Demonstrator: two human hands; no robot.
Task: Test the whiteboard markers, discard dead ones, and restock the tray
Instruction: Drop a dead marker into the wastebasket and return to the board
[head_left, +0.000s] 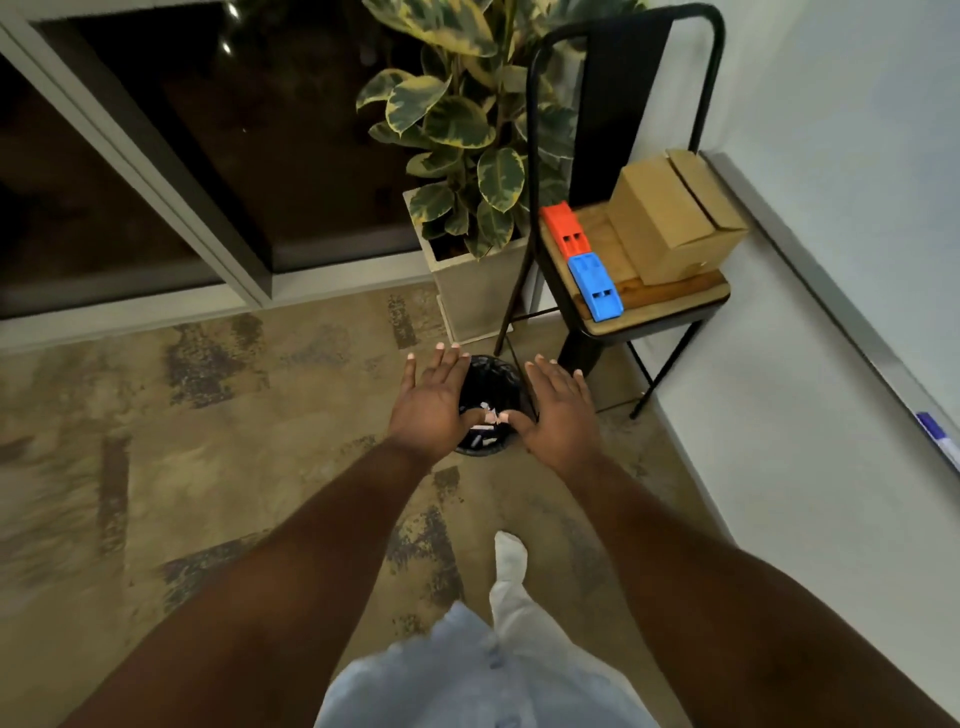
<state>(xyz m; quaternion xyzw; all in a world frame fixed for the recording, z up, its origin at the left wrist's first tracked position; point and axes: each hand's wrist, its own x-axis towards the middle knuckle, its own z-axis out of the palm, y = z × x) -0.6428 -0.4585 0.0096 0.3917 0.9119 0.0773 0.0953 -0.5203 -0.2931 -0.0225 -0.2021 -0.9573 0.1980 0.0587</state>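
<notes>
Mottled tan carpet (208, 415) fills the floor below a dark window (208, 130), seen from above by a person standing. At the centre stands a small black bin (491, 366), and every place here is given from it. The left hand (436, 400) and right hand (558, 410) hover directly over the bin, palms down, fingers spread, thumbs nearly meeting, holding nothing. That pose suits the discard step, hands opened so dead pens fall in. Inside the bin, between the thumbs, lie several markers (483, 434), dark with pale ends; whether the small pale piece nearest the thumbs is resting or falling cannot be told. Just beyond the bin stands a potted plant (467, 119). Beyond and right of the bin is a chair (654, 312) bearing a red box (560, 228), a blue box (595, 286) and a cardboard box (670, 218), probably fresh stock kept near the board. Far right of the bin runs a grey ledge (831, 312), likely the marker tray, with one blue-banded marker (935, 436) on it. No brand, label or writing can be read anywhere.
</notes>
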